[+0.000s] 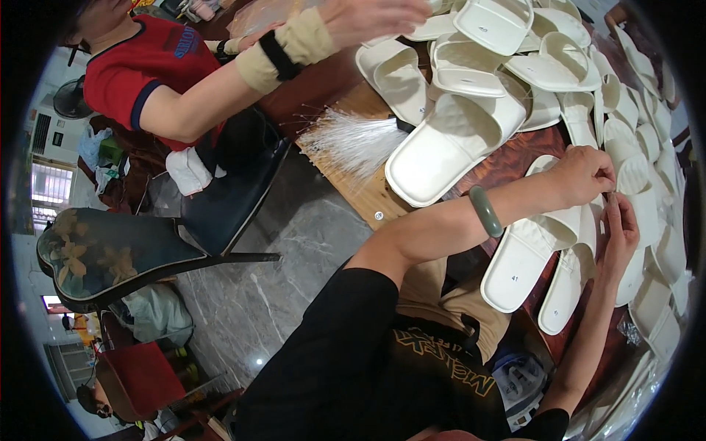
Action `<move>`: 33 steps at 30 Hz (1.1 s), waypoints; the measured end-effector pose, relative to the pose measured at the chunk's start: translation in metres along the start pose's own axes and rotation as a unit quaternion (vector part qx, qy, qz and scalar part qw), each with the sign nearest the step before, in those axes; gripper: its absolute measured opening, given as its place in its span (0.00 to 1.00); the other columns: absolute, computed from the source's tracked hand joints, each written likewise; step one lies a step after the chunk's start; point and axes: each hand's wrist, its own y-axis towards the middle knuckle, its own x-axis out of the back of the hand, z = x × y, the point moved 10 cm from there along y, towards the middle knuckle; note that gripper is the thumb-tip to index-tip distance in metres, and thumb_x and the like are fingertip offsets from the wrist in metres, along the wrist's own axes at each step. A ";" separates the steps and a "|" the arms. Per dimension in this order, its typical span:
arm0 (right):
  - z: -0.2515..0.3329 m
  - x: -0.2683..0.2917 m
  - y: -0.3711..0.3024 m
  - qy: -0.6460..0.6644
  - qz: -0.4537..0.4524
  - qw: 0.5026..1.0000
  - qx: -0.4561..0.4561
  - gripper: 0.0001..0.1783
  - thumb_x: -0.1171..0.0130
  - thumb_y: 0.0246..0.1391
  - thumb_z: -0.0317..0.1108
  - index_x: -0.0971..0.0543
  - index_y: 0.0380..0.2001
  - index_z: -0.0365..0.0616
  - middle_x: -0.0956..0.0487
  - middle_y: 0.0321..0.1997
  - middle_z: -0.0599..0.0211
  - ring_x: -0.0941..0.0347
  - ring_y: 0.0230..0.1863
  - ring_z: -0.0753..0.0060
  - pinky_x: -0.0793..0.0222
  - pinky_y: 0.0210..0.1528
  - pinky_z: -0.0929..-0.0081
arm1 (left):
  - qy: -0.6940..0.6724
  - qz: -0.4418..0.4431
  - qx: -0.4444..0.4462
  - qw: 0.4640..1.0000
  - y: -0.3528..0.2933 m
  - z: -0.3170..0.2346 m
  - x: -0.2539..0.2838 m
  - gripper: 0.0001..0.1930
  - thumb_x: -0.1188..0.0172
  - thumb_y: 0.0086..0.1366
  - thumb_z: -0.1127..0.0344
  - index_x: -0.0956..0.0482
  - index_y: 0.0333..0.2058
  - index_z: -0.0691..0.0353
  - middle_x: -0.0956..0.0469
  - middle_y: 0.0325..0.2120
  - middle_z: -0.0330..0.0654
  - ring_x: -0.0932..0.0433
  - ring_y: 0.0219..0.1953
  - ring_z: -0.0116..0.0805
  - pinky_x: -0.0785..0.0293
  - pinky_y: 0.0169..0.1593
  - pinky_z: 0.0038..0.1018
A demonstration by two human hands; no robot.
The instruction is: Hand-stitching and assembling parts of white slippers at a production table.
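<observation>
My left hand [585, 176], its forearm wearing a green bangle [485, 211], is closed in a pinch above the white slide sandals. Just beside it my right hand [622, 229] is also pinched, and the fingertips of the two hands nearly meet. Whatever lies between the fingers is too small to make out. Below my left wrist lies a white slide sandal [518, 268], with a second white slide sandal [565, 294] next to it. Another large white slide sandal [441, 151] rests to the left, beyond my left forearm.
White slide sandals [559, 66] are heaped across the brown table [507, 165]. A bundle of thin white strands [360, 140] lies on a wooden board [353, 195]. Across from me a person in a red shirt [158, 66] reaches over the heap. A dark chair [125, 246] stands left.
</observation>
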 end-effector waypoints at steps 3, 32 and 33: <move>-0.005 -0.005 0.002 0.042 -0.005 0.999 -0.025 0.08 0.43 0.56 0.29 0.23 0.38 0.38 0.25 0.32 0.78 0.36 0.31 0.89 0.41 0.34 0.91 | 0.000 -0.006 0.002 1.000 -0.002 -0.001 0.005 0.06 0.39 0.51 0.71 0.20 0.28 0.68 0.20 0.24 0.47 0.20 0.28 0.35 0.26 0.35 0.28; 0.022 -0.013 -0.009 -0.010 -0.025 1.000 -0.003 0.06 0.43 0.54 0.28 0.22 0.34 0.37 0.25 0.31 0.78 0.34 0.31 0.89 0.39 0.34 0.89 | 0.014 0.037 0.005 0.999 0.001 -0.003 -0.009 0.07 0.40 0.55 0.70 0.19 0.31 0.67 0.20 0.24 0.39 0.26 0.27 0.22 0.29 0.33 0.20; 0.026 -0.016 -0.009 -0.028 -0.019 0.999 0.005 0.06 0.43 0.54 0.28 0.22 0.34 0.38 0.24 0.31 0.77 0.33 0.32 0.88 0.38 0.35 0.89 | 0.025 0.034 0.000 0.999 0.002 -0.003 -0.007 0.07 0.40 0.56 0.70 0.19 0.31 0.67 0.20 0.24 0.38 0.26 0.27 0.21 0.29 0.32 0.20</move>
